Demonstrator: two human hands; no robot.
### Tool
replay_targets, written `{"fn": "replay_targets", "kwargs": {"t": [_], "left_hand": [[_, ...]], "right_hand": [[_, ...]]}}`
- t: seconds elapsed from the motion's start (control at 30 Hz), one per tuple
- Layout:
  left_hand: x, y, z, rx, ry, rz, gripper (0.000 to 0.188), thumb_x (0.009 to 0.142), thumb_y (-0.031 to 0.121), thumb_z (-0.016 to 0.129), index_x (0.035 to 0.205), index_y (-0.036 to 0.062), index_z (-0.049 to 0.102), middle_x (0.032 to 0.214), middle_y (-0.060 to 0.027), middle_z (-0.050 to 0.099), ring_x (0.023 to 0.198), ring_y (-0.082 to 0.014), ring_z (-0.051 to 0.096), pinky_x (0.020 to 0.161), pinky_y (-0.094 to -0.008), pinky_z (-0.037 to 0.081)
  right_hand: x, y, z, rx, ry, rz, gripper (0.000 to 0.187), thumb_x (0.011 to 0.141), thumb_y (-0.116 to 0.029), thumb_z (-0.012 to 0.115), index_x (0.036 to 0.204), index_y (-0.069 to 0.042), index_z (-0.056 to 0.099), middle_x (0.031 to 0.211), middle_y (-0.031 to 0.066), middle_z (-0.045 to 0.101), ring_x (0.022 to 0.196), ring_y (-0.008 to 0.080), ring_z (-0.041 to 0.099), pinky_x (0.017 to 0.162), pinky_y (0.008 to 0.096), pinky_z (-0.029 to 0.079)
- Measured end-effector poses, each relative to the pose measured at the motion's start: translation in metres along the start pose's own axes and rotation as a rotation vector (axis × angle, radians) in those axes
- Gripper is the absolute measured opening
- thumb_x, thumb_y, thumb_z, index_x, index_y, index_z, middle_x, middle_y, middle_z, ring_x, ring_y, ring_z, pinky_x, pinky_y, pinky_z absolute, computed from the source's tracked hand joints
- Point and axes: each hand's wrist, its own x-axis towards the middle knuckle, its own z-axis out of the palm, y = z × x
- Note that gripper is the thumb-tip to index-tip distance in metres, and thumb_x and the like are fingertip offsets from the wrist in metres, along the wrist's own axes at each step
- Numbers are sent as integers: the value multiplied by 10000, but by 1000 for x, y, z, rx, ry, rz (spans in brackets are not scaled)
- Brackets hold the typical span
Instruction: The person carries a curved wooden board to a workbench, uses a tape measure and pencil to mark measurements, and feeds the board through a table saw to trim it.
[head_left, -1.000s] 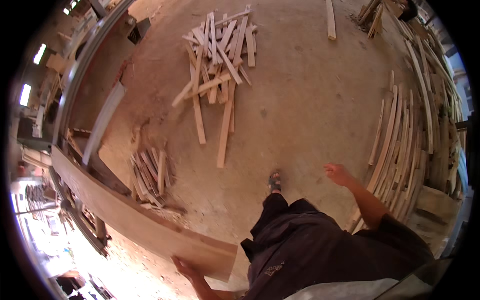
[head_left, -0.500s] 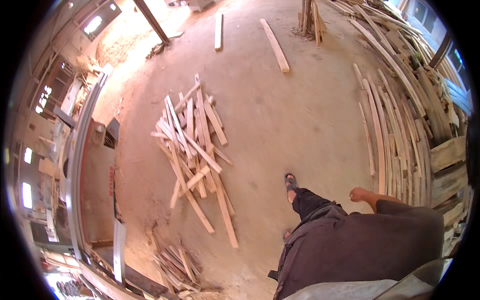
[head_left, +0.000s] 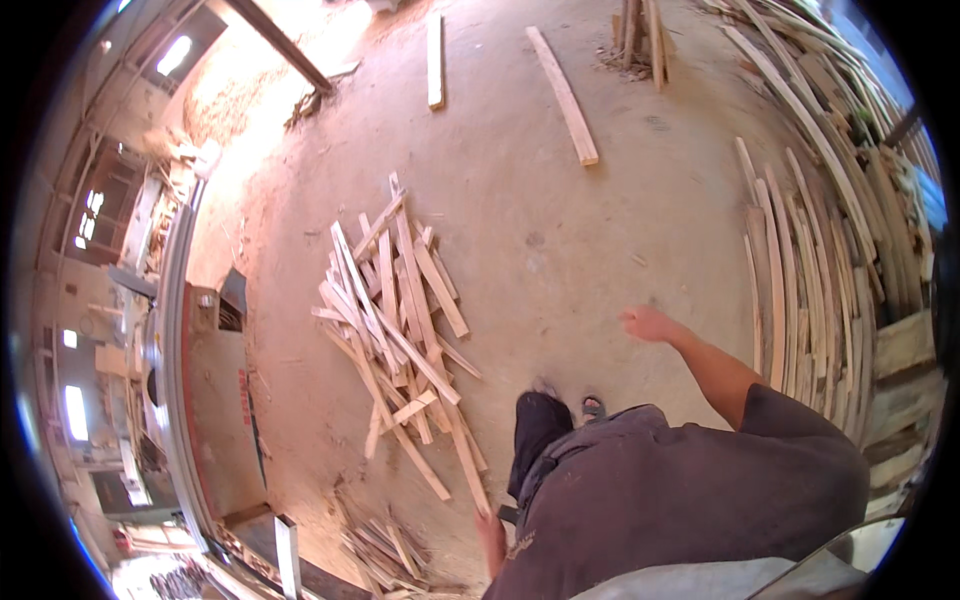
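My left hand hangs low by my side, close to the near end of a long board in the heap. Whether it touches that board I cannot tell, as its fingers hardly show. Out in front of me, over the bare floor, is my right hand; motion blurs its fingers, and no object shows in it. The heap of sawn wooden boards lies crisscross on the floor to my left, its pieces pointing many ways.
Long timber strips lie along the right, beside a larger lumber stack. Two single boards, one short and one longer, lie ahead. A machine with a metal-edged table stands left. Thin offcuts lie near its foot.
I have stepped forward, one leg now ahead beside the board heap. My right arm has swung forward and out. My left hand has come into view near the heap's near end.
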Motion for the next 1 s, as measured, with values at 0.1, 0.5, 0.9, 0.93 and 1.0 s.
{"fn": "replay_targets", "kwargs": {"t": [0.1,0.5,0.9,0.93,1.0], "left_hand": [[105,134,-9,125,-64,270,610,886,287,705,1364,-46,524,1376,-272,555,1319,-379,518,1105,-412,408],[442,525,21,-6,-232,350,493,894,270,659,1299,1,579,1192,-223,669,1101,-343,662,939,-419,521],[704,694,94,-44,-20,-29,504,892,345,548,1249,-2,623,1165,-296,646,1104,-444,613,983,-462,490],[709,712,86,-75,-46,-200,514,876,367,563,1214,-14,640,1136,-304,652,1086,-457,616,965,-474,497],[680,676,74,-46,17,-264,505,851,369,583,1209,19,653,1122,-310,652,1086,-475,608,948,-489,493]], "right_hand": [[93,-24,-62,11,31,-8,338,856,-214,552,1109,-27,674,1069,220,693,1008,394,652,865,464,514],[173,211,-188,-675,-457,414,241,857,-249,579,966,-45,643,981,199,645,986,386,599,827,517,474],[690,88,-291,-42,-498,383,290,915,-201,541,1133,-24,612,953,131,636,885,269,612,746,405,503],[745,88,-326,-35,-455,380,295,920,-196,538,1147,-22,610,950,125,635,876,259,613,739,396,505],[869,91,-371,-24,-431,339,307,930,-188,531,1175,-19,605,946,114,633,860,239,616,726,377,510]]}}
